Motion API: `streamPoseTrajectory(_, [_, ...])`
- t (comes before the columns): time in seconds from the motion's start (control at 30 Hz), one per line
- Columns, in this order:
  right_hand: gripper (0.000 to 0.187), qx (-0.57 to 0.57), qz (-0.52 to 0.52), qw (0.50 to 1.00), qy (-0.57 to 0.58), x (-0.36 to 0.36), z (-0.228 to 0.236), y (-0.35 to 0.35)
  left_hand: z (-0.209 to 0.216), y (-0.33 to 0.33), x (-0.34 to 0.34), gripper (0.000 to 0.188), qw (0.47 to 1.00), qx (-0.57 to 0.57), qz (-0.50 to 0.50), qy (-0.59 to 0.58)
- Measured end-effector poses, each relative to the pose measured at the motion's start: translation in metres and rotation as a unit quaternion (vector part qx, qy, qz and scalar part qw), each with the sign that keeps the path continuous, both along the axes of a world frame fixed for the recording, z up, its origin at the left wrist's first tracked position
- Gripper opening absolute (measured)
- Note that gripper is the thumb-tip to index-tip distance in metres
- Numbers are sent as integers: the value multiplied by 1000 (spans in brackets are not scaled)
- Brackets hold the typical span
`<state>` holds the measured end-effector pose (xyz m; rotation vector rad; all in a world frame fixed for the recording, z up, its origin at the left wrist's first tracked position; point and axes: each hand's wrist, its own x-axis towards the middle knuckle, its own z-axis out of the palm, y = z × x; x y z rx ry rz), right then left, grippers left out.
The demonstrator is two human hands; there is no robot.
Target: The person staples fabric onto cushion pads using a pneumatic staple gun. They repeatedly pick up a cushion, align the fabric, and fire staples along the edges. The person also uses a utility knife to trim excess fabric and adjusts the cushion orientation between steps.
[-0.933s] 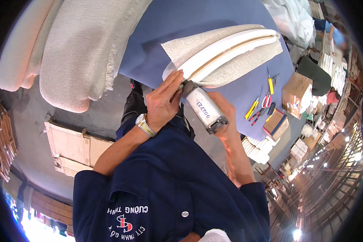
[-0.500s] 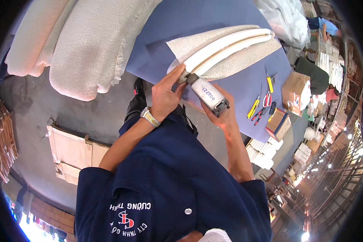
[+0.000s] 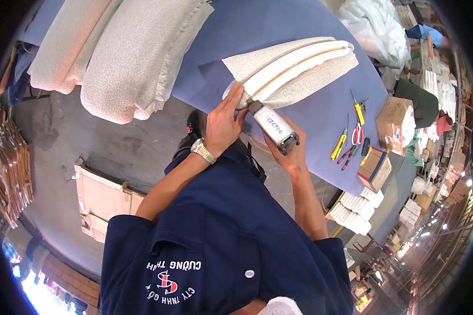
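Observation:
A curved, white-padded piece (image 3: 294,64) with a groove along its middle lies on a beige textured fabric (image 3: 328,79) on the blue-topped table. My left hand (image 3: 224,123) is closed on its near end, fingers on top and thumb below, keeping the folded fabric against it. In my right hand (image 3: 293,149) is a silver-grey staple gun (image 3: 273,126), gripped round its body. The staple gun's nose meets the fabric-covered near end beside my left fingertips. Whether it presses firmly there, I cannot tell.
Pliers (image 3: 348,156), a yellow cutter (image 3: 339,147) and red-handled scissors (image 3: 357,135) lie on the table's right. Beyond are a small open box (image 3: 374,169) and a cardboard box (image 3: 394,123). Large fabric-covered cushions (image 3: 136,63) overhang at left. Other people are at far right.
The whole view has shifted slightly, moving the scene a little to the right. Both hands and the staple gun stay at the near end of the padded piece.

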<state>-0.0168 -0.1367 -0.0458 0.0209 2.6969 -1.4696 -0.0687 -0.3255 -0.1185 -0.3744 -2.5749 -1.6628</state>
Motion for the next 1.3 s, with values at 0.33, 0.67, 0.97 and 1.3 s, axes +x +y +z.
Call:
streamPoseTrajectory(0.33, [32,-24,14,999,-35,12,-25,17,-3,19,25,73,999,-46,27,-8])
streamPoseTrajectory(0.67, [35,-43,21,998,-51,16,-31,19,-7,24,35,74,996,-77,45,-9])
streamPoseTrajectory(0.97, [34,19,-160,979,-127,73,-53,168,-18,38,56,79,987,-120,104,-34])
streamPoseTrajectory(1.3, [32,3,-231,972,28,52,-96,259,-59,76,61,95,972,-228,-55,1])
